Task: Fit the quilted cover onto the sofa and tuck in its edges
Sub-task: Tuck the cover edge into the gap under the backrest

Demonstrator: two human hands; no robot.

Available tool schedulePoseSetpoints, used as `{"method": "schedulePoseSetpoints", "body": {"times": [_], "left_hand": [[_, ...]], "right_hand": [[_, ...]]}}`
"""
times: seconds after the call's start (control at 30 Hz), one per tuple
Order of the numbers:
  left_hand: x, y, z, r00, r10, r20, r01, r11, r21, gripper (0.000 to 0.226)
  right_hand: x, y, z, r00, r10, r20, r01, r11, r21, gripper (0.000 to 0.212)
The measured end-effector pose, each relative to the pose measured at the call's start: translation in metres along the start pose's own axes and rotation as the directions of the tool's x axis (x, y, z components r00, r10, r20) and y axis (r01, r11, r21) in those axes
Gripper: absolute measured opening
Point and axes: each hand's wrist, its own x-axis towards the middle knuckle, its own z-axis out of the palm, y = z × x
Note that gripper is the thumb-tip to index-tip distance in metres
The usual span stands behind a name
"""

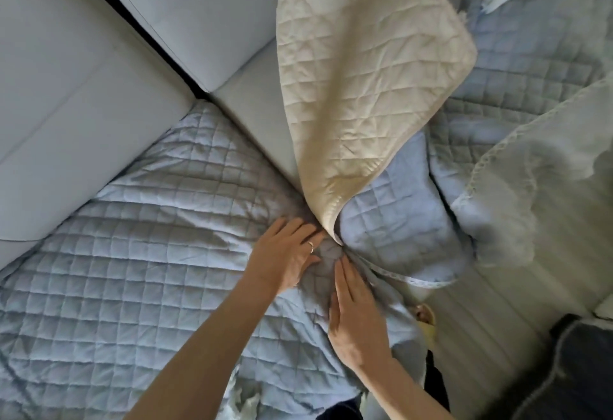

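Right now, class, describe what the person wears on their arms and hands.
Both forearms are bare, with no sleeves in view. The left hand wears a thin metallic ring on one finger. The right hand shows no ring, glove or watch.

Both bare forearms reach forward and converge at centre. Left hand (285, 255) lies palm down, fingers spread and slightly curled, a ring on one finger, fingertips pressing flat. Right hand (356, 315) sits just beside it, palm down, fingers straight and together, pointing forward; the two hands' fingertips nearly meet.
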Motion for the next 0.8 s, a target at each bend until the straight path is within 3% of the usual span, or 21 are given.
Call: {"method": "schedulePoseSetpoints", "body": {"times": [0.13,0.2,0.3,0.37,0.5,0.6,0.67,0.73,0.8], "left_hand": [[0.017,-0.001,0.01,1.0,-0.01,0.022,0.01,1.0,0.008,0.016],[0.026,-0.001,0.015,0.986,-0.057,0.159,0.049,0.997,0.053,0.026],[0.045,0.005,0.025,0.945,-0.08,0.316,0.059,0.995,0.078,0.044],[0.055,0.007,0.028,0.933,-0.12,0.341,0.091,0.991,0.1,0.045],[0.059,0.013,0.022,0.93,-0.17,0.326,0.131,0.982,0.139,0.036],[0.046,0.022,0.015,0.932,-0.164,0.324,0.136,0.985,0.109,0.036],[0.035,0.03,0.006,0.947,-0.138,0.29,0.113,0.988,0.101,0.037],[0.02,0.039,0.0,0.98,-0.092,0.178,0.089,0.996,0.026,0.033],[0.002,0.052,0.003,0.997,-0.018,0.076,0.021,0.999,-0.036,0.032]], "right_hand": [[0.02,0.003,0.008,0.997,-0.038,0.064,0.04,0.998,-0.037,0.055],[0.035,0.017,0.012,0.98,-0.097,0.175,0.112,0.991,-0.079,0.046],[0.066,0.038,0.009,0.975,-0.06,0.212,0.074,0.996,-0.059,0.033],[0.08,0.048,0.016,0.942,-0.115,0.315,0.155,0.982,-0.105,0.039],[0.083,0.046,0.011,0.941,-0.088,0.328,0.102,0.995,-0.025,0.038],[0.061,0.035,-0.005,0.961,0.011,0.275,-0.013,1.0,0.006,0.024],[0.032,0.033,-0.013,0.988,0.009,0.155,-0.023,0.996,0.087,0.011],[0.001,0.034,-0.014,0.994,0.069,0.089,-0.084,0.98,0.18,0.023],[-0.024,0.037,-0.01,0.996,0.086,-0.024,-0.082,0.989,0.125,0.039]]}}
